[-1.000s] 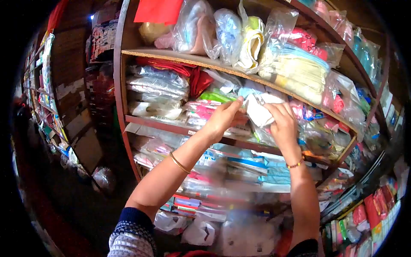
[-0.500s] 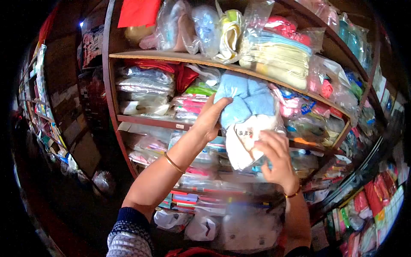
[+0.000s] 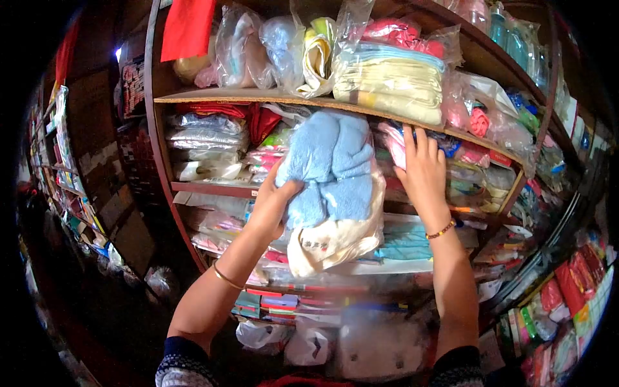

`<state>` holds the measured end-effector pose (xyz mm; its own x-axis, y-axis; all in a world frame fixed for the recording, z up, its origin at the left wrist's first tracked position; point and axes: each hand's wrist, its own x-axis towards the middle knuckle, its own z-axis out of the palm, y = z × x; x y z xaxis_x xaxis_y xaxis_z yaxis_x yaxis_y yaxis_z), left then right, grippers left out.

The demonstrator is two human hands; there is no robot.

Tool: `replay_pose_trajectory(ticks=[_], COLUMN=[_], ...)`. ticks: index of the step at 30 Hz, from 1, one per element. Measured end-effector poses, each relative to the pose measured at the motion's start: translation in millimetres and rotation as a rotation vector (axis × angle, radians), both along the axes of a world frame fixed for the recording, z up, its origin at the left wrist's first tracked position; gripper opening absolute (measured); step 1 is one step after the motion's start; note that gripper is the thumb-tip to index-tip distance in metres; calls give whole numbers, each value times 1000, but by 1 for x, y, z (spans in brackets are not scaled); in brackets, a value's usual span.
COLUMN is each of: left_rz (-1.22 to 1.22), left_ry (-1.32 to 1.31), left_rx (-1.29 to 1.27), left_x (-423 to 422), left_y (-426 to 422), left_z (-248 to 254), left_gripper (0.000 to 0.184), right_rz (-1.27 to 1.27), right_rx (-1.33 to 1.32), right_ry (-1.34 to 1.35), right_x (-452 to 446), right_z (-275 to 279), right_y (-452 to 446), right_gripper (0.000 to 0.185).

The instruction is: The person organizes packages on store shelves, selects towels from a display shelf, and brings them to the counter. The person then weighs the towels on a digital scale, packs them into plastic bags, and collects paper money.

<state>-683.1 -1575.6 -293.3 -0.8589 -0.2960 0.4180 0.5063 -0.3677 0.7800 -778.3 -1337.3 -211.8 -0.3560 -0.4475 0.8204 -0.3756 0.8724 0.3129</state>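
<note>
A plastic-wrapped bundle of blue and cream cloth (image 3: 335, 174) hangs tilted in front of the middle shelf. My left hand (image 3: 272, 203) grips its left edge, with the thumb on top and the other fingers mostly hidden behind it. To the right of the bundle, my right hand (image 3: 422, 171) has its fingers spread and reaches to the pink and white packets (image 3: 392, 143) under the upper shelf board. Its fingertips are at the packets, and nothing is seen held in it.
Stacked cream towels (image 3: 390, 84) in plastic sit on the upper shelf board (image 3: 258, 95). Silvery packets (image 3: 206, 138) fill the shelf's left part. Teal packets (image 3: 412, 238) lie below. A red cloth (image 3: 188, 29) hangs at the upper left. More goods stand at the lower right.
The blue and cream bundle has come out of the shelf, now fully in view in my left hand. My right hand has left it and moved up to the packets on the right.
</note>
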Motion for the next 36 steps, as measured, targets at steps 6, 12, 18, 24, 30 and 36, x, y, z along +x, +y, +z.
replay_pose_trajectory(ticks=[6,12,18,24,30,36], left_rz=[13,-19,30,269,532,287], left_ry=[-26,-32,-75,59,6,-125], left_rx=[-18,-4,18,-132,-395,-596], left_x=[29,42,47,100,168,273], left_y=[-2,-1,2,-38,-96,-180], left_z=[-13,-19,-30,-64,-93,-98], left_gripper=[66,63,67,81,93,98], right_rz=[-43,248,91,986,1710,1559], right_rx=[57,12,54,-633,-1012,-992], right_ry=[185,257,-96,-718,-1621,-1655], right_x=[-41,-30,-21,38,68,144], right_z=[4,-3,8,-90,-189,-210], right_y=[-12,9,-28,-74,-150,-281], right_gripper=[48,39,35,53,58,32])
